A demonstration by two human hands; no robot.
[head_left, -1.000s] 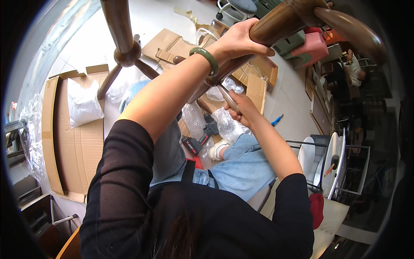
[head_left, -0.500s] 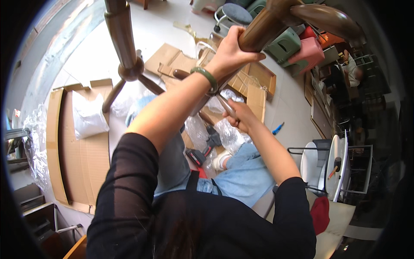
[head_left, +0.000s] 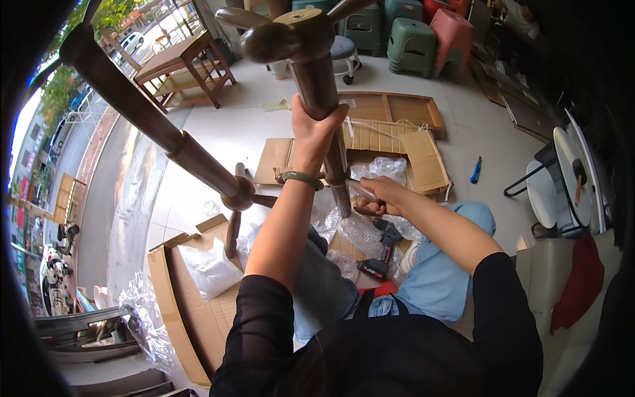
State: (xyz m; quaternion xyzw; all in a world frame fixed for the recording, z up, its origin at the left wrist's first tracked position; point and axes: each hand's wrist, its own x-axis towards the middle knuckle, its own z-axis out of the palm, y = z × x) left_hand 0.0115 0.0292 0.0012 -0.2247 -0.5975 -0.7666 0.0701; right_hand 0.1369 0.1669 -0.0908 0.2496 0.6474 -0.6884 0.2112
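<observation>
Two bare hands are gripping one frame, and I am watching them from afar through the head camera. The brown wooden post (head_left: 314, 86) is rising in front of my bent denim legs (head_left: 436, 264), rounded branches (head_left: 271, 41) spreading from its upper end. My left hand (head_left: 314, 131) is wrapping firmly round the post's shaft below those branches; most of its fingers are hiding behind the wood. A green bangle (head_left: 304, 178) is circling that wrist. Just right of the post and lower down, my right hand (head_left: 391, 194) is curling closed about a slim rod (head_left: 362, 192). The rod's other end is meeting the post near its lower joint, though I cannot tell whether it is fixed there.

Left of the post, a second wooden post (head_left: 208, 165) is slanting, one splayed leg reaching down beside a white bag (head_left: 210, 268), which is lying on a cardboard tray (head_left: 175, 317). Below the post, a cordless drill (head_left: 389, 236) is resting among bubble wrap (head_left: 360, 231). Right of the post, a blue cutter (head_left: 476, 170) is lying well apart. Beyond the post, a green stool (head_left: 411, 46) and a pink stool (head_left: 452, 40) are standing together.
</observation>
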